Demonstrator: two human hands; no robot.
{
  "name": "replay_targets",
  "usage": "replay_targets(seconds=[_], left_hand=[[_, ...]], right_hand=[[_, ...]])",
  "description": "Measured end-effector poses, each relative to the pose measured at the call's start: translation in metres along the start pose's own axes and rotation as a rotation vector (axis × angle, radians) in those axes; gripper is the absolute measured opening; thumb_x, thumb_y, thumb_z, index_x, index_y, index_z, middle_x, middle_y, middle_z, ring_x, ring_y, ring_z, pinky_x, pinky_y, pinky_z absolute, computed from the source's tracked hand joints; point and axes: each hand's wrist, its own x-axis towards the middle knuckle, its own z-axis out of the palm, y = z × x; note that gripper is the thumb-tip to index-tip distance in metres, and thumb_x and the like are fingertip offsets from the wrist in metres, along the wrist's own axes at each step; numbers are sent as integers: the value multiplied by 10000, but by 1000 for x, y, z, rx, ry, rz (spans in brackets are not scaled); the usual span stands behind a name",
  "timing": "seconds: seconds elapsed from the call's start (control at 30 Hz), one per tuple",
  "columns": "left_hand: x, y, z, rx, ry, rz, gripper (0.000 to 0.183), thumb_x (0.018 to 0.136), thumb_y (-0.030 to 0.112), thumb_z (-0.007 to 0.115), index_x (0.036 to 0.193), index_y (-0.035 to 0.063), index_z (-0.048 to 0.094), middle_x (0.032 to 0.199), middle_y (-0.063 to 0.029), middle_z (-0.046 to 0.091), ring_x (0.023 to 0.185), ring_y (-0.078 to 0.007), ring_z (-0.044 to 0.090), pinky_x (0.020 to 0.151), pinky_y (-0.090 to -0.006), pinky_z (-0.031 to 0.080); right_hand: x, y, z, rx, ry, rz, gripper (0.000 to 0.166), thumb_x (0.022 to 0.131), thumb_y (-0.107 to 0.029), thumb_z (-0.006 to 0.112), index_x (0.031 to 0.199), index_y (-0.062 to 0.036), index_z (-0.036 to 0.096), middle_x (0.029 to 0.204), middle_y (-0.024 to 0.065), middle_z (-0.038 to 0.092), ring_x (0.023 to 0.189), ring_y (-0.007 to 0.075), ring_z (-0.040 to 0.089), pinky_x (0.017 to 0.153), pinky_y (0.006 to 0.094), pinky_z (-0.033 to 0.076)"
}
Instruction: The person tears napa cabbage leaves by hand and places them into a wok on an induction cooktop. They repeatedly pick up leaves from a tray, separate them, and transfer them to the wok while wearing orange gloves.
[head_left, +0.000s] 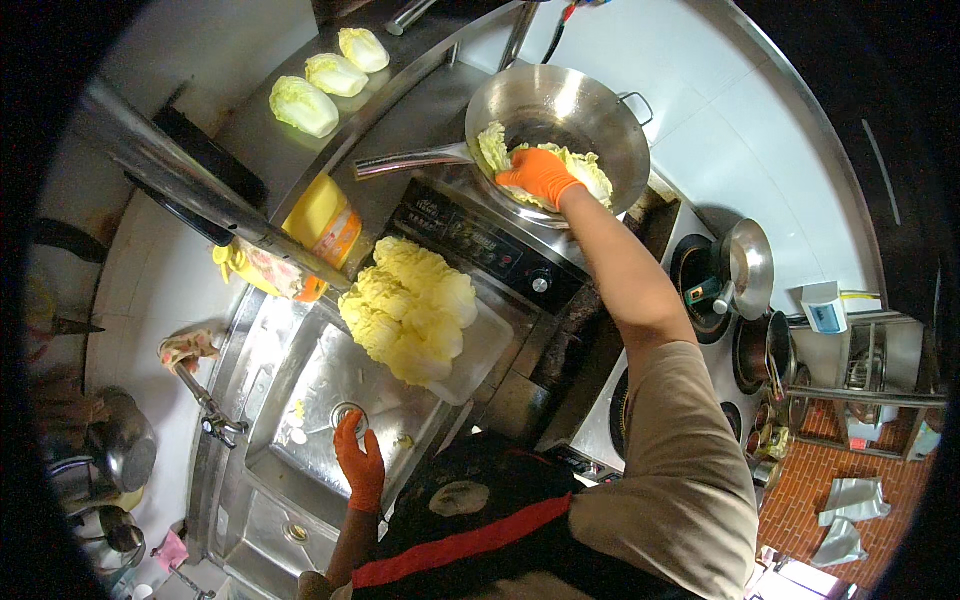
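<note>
My right hand (541, 176), in an orange glove, reaches into a large steel wok (559, 112) and lies on pale green napa cabbage leaves (581, 169); whether its fingers grip them is hidden. My left hand (358, 457), also gloved in orange, hovers over the steel sink (307, 450) near the drain, fingers apart and holding nothing. Between the wok and the sink, a pile of yellow napa cabbage (412, 307) rests on a translucent plastic tray (480, 352). Several whole cabbages (304, 106) stand in a row on the steel ledge at the upper left.
The wok's long handle (412, 159) points left over the black control panel (487, 244). A yellow container (322, 217) stands beside the cabbage pile. A faucet (221, 427) is at the sink's left edge. A smaller wok (748, 270) and a dark pot (757, 352) are at right.
</note>
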Motion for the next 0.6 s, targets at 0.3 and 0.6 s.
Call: replay_targets(seconds=[0.3,0.6], left_hand=[[8,-8,1,-48,-3,-29,350,890,44,624,1238,6,631,1262,-192,641,1203,-370,580,1057,-452,426],[11,9,-8,-88,-21,34,332,892,23,612,1222,-2,635,1225,-204,654,1180,-376,595,1048,-446,433]], right_hand=[[1,14,-11,286,26,209,516,783,-353,739,1077,70,708,1004,224,732,937,276,699,829,385,531],[-54,29,-51,1423,227,282,301,932,-122,629,1147,85,591,1167,179,589,989,394,650,833,451,647]])
